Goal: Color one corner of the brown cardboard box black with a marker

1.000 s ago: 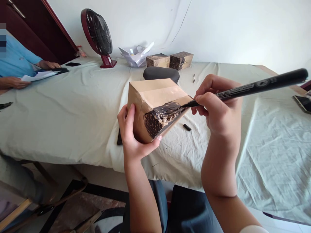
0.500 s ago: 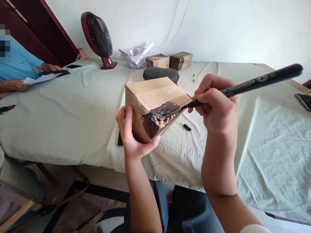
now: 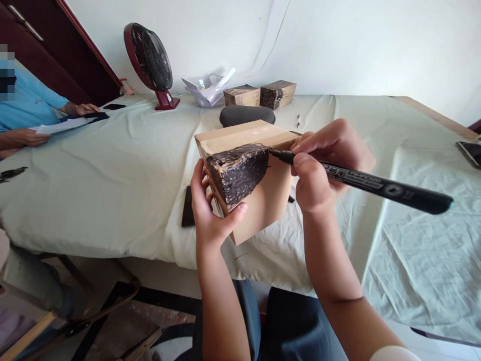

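Observation:
My left hand [image 3: 211,214] is closed around the near left corner of a brown cardboard box [image 3: 267,198], held above the table's front edge. One face of the box carries a large patch of black ink [image 3: 238,170]. My right hand [image 3: 323,160] pinches a long black marker [image 3: 370,180], whose tip touches the right edge of the inked patch. The marker's body points away to the right and slightly down.
A pale cloth covers the table [image 3: 112,175]. On it lie a dark phone [image 3: 187,206], a black pad [image 3: 247,114], two inked boxes [image 3: 259,94], crumpled paper [image 3: 207,88] and a red fan [image 3: 150,62]. Another person in blue [image 3: 26,108] sits at the left with papers. A phone [image 3: 469,153] lies far right.
The box has been tipped so that its inked face now turns toward me. The marker has swung from pointing up and right to lying lower, its tip now at the patch's right edge.

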Motion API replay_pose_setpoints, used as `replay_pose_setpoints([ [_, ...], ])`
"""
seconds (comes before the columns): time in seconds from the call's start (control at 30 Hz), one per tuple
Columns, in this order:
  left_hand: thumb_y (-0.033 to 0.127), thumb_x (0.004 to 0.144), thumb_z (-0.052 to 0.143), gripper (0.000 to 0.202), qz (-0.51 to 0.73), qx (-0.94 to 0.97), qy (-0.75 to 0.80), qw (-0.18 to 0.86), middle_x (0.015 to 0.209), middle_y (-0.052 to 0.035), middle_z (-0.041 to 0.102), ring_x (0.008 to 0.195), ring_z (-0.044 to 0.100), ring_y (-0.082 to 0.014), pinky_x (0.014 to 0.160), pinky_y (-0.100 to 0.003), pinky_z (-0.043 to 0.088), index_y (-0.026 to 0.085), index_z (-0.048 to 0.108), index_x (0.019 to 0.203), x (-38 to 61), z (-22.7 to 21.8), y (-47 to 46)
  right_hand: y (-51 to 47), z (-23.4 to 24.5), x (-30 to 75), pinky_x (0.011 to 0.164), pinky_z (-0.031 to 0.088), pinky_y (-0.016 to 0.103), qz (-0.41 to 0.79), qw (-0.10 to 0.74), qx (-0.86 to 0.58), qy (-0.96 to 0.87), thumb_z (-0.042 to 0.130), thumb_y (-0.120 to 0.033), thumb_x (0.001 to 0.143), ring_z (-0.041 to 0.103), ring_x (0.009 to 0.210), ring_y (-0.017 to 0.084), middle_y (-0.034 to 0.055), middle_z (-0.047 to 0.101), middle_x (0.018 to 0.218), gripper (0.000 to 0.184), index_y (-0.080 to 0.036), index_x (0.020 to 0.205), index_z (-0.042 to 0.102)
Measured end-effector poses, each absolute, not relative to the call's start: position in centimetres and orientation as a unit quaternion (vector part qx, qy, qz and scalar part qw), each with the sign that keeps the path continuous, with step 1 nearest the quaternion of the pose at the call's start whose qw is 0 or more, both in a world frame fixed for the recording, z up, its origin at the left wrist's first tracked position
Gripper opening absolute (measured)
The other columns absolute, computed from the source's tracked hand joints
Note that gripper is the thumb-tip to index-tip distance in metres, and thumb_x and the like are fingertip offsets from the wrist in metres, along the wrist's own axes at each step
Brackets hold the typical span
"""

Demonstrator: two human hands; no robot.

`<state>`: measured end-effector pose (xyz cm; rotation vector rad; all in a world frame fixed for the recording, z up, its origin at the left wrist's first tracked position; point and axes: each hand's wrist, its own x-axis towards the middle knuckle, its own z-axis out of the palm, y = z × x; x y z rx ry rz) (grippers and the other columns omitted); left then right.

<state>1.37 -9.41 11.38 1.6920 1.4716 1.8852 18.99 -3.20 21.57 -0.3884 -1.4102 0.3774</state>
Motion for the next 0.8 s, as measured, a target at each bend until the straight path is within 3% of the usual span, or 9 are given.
replay_pose_setpoints([
  [0.2,0.068,0.077,0.081,0.104,0.653,0.554,0.493,0.152,0.163,-0.0126,0.049,0.145,0.057,-0.0394,0.101,-0.047,0.063,0.04,0.033,0.165,1.9,11.4,-9.2,-2.8,20.9,19.0,0.055,0.046,0.04,0.122,0.719,-0.235,-0.643,0.069,-0.037,0.083,0.052,0.056,0.021,-0.0003,0.052,0.062,0.022,-0.03,0.071,0.052],
  [0.4,0.07,0.083,0.074,0.098,0.642,0.565,0.495,0.154,0.161,-0.013,0.051,0.141,0.061,-0.0388,0.097,-0.046,0.064,0.038,0.033,0.165,2.4,11.4,-9.0,-2.1,19.9,18.7,0.054,0.043,0.037,0.119,0.743,-0.172,-0.636,0.065,-0.027,0.077,0.041,0.05,0.015,-0.0042,0.046,0.061,0.014,-0.029,0.07,0.053],
  [0.6,0.07,0.086,0.07,0.093,0.635,0.566,0.506,0.145,0.16,-0.0112,0.051,0.138,0.063,-0.0358,0.097,-0.043,0.064,0.04,0.031,0.165,2.5,11.5,-9.1,-0.9,18.7,18.6,0.053,0.042,0.037,0.15,0.72,-0.204,-0.646,0.066,-0.036,0.076,0.045,0.055,0.018,-0.0033,0.039,0.06,0.012,-0.03,0.071,0.057],
  [0.7,0.072,0.084,0.071,0.096,0.643,0.561,0.5,0.15,0.159,-0.0115,0.051,0.138,0.063,-0.0358,0.098,-0.043,0.063,0.04,0.032,0.165,2.4,11.4,-9.0,-0.7,18.7,18.2,0.05,0.038,0.037,0.133,0.73,-0.179,-0.646,0.066,-0.039,0.077,0.04,0.05,0.017,-0.0037,0.04,0.057,0.017,-0.03,0.068,0.054],
  [0.8,0.074,0.082,0.073,0.099,0.657,0.556,0.486,0.155,0.158,-0.0119,0.052,0.137,0.063,-0.0348,0.1,-0.044,0.062,0.039,0.032,0.165,2.2,11.2,-8.6,-0.8,19.8,17.5,0.045,0.03,0.036,0.145,0.793,-0.095,-0.584,0.063,-0.043,0.083,0.029,0.041,0.014,-0.0047,0.038,0.052,0.025,-0.029,0.067,0.049],
])
